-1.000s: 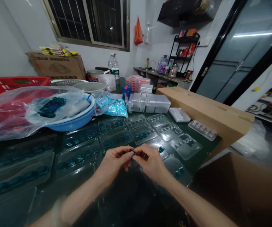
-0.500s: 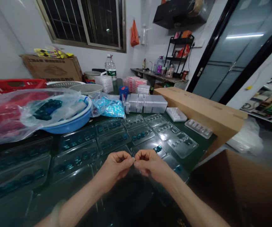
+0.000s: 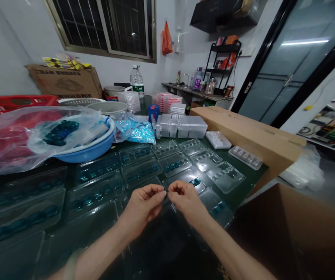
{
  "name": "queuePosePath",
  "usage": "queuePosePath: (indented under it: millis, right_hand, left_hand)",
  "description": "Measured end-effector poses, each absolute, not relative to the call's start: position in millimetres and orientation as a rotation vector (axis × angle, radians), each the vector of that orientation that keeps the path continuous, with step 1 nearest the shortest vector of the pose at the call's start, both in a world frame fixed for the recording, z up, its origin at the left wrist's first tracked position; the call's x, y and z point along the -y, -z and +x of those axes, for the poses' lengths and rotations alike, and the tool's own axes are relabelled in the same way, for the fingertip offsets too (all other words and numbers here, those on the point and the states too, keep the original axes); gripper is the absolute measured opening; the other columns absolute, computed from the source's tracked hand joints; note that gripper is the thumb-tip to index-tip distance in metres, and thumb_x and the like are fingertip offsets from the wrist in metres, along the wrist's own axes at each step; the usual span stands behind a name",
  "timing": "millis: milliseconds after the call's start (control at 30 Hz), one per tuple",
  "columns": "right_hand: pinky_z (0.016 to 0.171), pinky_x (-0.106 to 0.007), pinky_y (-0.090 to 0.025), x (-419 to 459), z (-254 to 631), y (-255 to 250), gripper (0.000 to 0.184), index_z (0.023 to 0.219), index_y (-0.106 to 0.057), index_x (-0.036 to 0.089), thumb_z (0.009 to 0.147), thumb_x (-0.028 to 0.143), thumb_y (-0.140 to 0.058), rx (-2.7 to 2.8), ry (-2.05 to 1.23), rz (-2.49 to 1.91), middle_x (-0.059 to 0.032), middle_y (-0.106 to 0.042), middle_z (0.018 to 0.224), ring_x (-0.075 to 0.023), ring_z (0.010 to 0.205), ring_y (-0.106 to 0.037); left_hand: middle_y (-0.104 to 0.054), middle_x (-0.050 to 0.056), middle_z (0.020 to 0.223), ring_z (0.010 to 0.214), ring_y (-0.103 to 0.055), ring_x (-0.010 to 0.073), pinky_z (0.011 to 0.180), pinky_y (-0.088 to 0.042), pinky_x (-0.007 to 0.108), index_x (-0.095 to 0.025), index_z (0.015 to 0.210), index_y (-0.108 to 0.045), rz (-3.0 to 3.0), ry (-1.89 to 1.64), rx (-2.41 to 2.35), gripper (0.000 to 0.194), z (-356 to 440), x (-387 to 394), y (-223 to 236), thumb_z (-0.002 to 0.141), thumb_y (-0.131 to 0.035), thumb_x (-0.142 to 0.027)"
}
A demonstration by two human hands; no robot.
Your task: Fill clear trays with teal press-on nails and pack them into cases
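My left hand [image 3: 147,200] and my right hand [image 3: 186,198] meet fingertip to fingertip over the dark green table. Both are closed in a pinch, and whatever sits between the fingertips is too small or hidden to name. Beneath and around them lie several clear plastic trays [image 3: 138,175], laid out in rows. Many trays carry small glossy teal pieces [image 3: 171,166] in their compartments. Just beyond my right hand, a teal piece [image 3: 195,181] lies in a tray partly covered by my fingers. A further tray [image 3: 225,177] to the right has clear compartments.
A blue basin [image 3: 97,149] under plastic film holds dark teal pieces at the left. Behind the trays are a bag of shiny blue pieces [image 3: 141,132] and stacked clear plastic boxes [image 3: 182,126]. A large cardboard box [image 3: 249,130] borders the table's right side.
My hands stay pinched together at nearly the same spot, the fingers shifting slightly. The whole view has moved a little with my head.
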State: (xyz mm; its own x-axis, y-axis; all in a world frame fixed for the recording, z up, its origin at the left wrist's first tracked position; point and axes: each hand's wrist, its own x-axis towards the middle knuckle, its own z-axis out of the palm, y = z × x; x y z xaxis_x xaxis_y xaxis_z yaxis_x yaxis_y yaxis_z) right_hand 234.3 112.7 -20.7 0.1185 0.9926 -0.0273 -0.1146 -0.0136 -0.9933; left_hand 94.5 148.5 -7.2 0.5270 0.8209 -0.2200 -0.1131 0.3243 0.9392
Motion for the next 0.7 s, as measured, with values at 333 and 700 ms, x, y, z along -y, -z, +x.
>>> queuePosePath:
  millis: [333, 700]
  right_hand:
    - [0.044, -0.017, -0.028, -107.7, 223.5, 21.1, 0.002, 0.061, -0.05, 0.016, 0.063, 0.015, -0.049, 1.092, -1.057, -1.262, 0.0063, -0.041, 0.053, -0.0055, 0.048, -0.035]
    - [0.047, -0.019, -0.035, -90.8, 235.2, 24.8, 0.019, 0.092, -0.053, 0.018, 0.074, 0.024, -0.052, 1.205, -0.965, -1.236, 0.0028, -0.048, 0.067, -0.0068, 0.052, -0.042]
  left_hand:
    - [-0.046, -0.004, 0.06, 0.044, -0.031, 0.0022, 0.039, -0.018, 0.017, -0.015, 0.066, -0.046, 1.25, -0.699, -0.804, 0.02, 86.9, -139.8, -2.9, 0.071, -0.06, -0.028]
    - [-0.04, -0.006, 0.042, 0.037, -0.032, 0.004, 0.035, -0.011, 0.017, -0.016, 0.063, -0.042, 1.104, -0.615, -0.87, 0.023, 89.7, -145.1, 3.0, 0.074, -0.054, -0.032]
